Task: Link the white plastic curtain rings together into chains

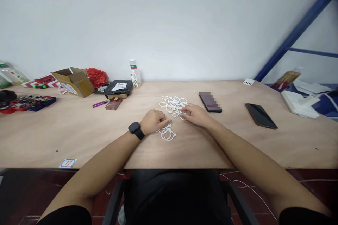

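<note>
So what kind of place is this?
Probably a workroom, maybe a small workshop: there's a long wooden table, lots of loose white rings heaped on it, and an opened cardboard box towards the back.

Plain workshop-like room, long wooden workbench (66, 132), marked sticker (68, 163) on its edge, blue beam (298, 28)

Can see an open cardboard box (85, 87) beside a red bag (97, 76), a capped bottle (133, 74) near the wall (169, 31), a maroon pack (113, 104), and two phones (260, 115) lying flat.
</note>
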The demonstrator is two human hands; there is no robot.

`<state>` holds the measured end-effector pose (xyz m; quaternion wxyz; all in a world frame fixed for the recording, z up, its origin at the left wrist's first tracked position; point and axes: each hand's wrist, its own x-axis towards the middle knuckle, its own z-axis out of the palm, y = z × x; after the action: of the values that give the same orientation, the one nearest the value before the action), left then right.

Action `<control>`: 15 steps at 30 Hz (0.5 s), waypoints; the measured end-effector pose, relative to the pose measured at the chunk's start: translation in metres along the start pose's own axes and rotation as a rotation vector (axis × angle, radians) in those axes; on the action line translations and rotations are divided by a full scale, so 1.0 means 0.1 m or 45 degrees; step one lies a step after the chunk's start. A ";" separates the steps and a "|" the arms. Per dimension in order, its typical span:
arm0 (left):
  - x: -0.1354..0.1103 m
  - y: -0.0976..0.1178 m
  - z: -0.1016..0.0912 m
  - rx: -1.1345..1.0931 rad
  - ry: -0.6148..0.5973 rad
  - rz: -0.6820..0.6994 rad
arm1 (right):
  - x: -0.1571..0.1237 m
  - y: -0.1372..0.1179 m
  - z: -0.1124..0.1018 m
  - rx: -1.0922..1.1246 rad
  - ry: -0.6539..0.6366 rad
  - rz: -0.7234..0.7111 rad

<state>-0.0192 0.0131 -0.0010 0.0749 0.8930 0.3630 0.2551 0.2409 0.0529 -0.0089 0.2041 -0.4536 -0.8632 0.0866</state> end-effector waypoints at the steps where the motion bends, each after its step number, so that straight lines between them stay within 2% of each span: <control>1: 0.00 0.01 0.00 -0.003 0.014 -0.003 | 0.00 0.00 0.01 -0.010 -0.021 -0.002; 7: 0.00 0.04 -0.02 -0.022 0.122 -0.032 | 0.01 -0.02 0.05 0.039 -0.054 0.023; 11: 0.01 0.07 -0.05 -0.056 0.144 -0.040 | -0.01 -0.13 0.03 0.169 0.110 -0.069; 15: 0.02 0.12 -0.04 -0.110 0.120 -0.009 | -0.05 -0.35 0.08 0.280 0.322 -0.179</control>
<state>-0.0129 0.0053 0.0074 0.0973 0.8746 0.3581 0.3122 0.2141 0.0289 -0.0054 0.3651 -0.3744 -0.8455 0.1084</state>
